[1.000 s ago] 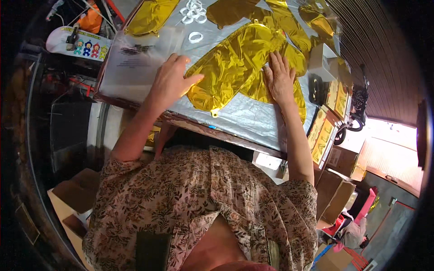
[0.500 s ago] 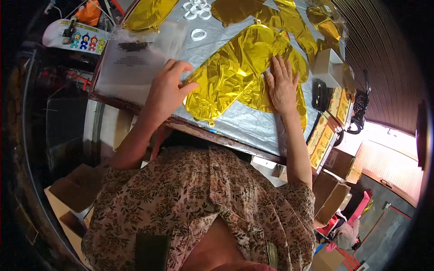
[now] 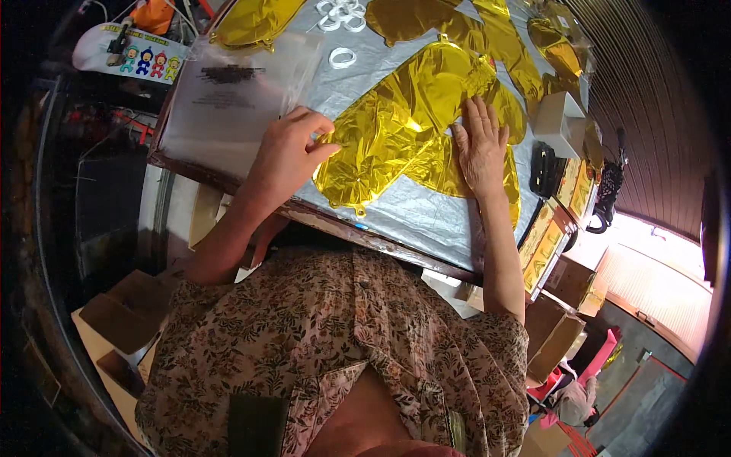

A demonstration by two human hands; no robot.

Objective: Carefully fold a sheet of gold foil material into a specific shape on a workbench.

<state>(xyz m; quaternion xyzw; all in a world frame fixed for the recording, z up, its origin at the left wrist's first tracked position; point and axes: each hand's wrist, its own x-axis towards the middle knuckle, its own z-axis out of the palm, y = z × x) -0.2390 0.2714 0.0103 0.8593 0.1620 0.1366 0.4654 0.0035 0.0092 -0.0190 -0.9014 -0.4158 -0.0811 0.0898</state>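
A shiny gold foil balloon [image 3: 388, 126], flat and creased, lies across the middle of the silver-covered table, with a small tab at its lower end. My right hand [image 3: 481, 156] rests palm down on its right part, fingers stretched out and close together. At the balloon's left edge is my left hand [image 3: 289, 152], curled, its thumb and index fingertips a little apart; whether they touch the foil I cannot tell. More gold foil spreads under and beyond my right hand.
Clear plastic bags [image 3: 228, 95] lie on the table's left. Beyond the balloon are a white ring of ribbon [image 3: 343, 58] and a looped white bundle [image 3: 340, 14]. At right stand a white box [image 3: 560, 122] and a black case [image 3: 543, 167]. Cardboard boxes [image 3: 552, 335] stand below.
My left thumb and index finger have come closer together beside the foil edge. My right hand stays flat on the balloon. The whole view has shifted slightly.
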